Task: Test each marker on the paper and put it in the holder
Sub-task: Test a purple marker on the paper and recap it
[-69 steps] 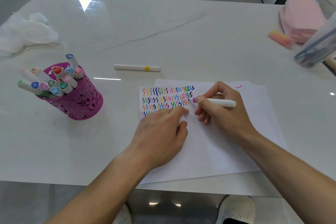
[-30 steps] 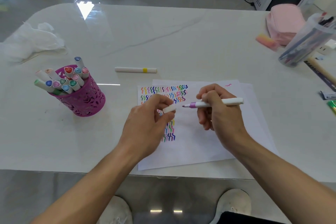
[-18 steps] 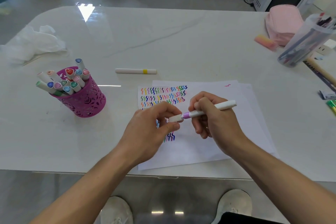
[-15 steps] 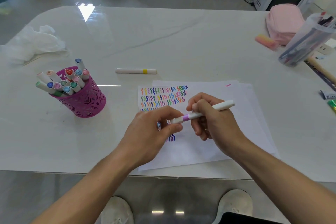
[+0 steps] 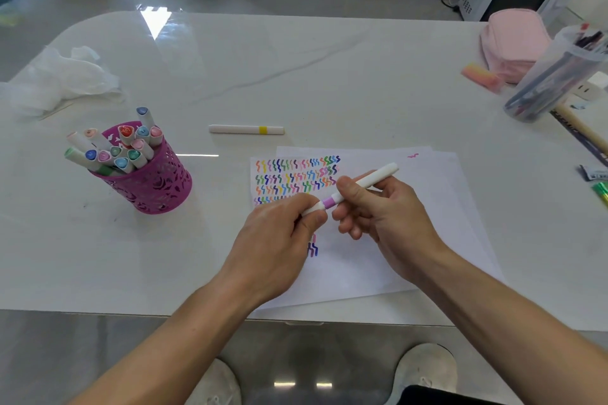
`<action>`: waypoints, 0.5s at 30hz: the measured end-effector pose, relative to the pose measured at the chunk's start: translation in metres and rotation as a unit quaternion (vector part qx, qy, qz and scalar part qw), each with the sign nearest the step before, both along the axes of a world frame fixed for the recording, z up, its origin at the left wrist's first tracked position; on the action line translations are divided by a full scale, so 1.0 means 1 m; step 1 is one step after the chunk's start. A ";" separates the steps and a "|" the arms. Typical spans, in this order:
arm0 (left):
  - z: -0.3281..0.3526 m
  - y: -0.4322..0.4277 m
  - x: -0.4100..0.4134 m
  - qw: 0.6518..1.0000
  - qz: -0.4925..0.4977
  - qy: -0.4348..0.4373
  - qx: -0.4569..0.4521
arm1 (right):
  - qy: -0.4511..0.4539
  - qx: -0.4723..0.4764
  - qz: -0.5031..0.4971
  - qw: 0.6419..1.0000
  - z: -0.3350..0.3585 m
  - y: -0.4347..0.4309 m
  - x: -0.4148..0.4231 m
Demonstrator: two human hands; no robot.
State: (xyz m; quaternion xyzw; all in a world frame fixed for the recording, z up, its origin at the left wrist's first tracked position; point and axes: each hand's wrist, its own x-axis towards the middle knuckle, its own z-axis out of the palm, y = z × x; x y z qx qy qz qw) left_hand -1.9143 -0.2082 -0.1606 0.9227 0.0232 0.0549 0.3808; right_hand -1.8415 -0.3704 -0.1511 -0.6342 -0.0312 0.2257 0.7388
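Note:
A white marker with a purple band point(image 5: 358, 186) is held above the paper point(image 5: 394, 217), slanting up to the right. My right hand point(image 5: 385, 217) grips its barrel. My left hand point(image 5: 279, 240) pinches the white cap on the marker's lower left end. The paper carries rows of coloured squiggles at its upper left. A magenta cut-out holder point(image 5: 148, 181) stands at the left with several markers in it. Another white marker with a yellow band point(image 5: 246, 129) lies on the table beyond the paper.
Crumpled white plastic point(image 5: 62, 79) lies at the far left. At the right are a pink pouch point(image 5: 515, 43), an orange-pink eraser point(image 5: 482, 76), a clear tub of pens point(image 5: 556, 76) and small items at the table edge point(image 5: 595, 174).
The right hand lifted the marker off the paper after drawing. The left hand brought the cap up and pushed it over the purple tip, which is now covered.

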 end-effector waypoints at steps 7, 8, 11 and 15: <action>-0.001 -0.001 0.003 0.999 0.014 -0.002 -0.038 | 0.003 0.036 0.008 0.999 -0.003 0.003 0.001; -0.001 -0.001 0.003 0.999 0.013 0.002 -0.046 | 0.002 0.041 0.009 0.999 -0.004 0.004 0.001; 0.001 0.002 0.003 0.997 0.018 0.005 -0.069 | -0.013 0.053 0.016 0.998 -0.005 0.007 0.000; 0.002 0.004 0.004 0.998 0.027 -0.009 -0.058 | -0.031 0.058 0.016 0.998 -0.005 0.011 -0.002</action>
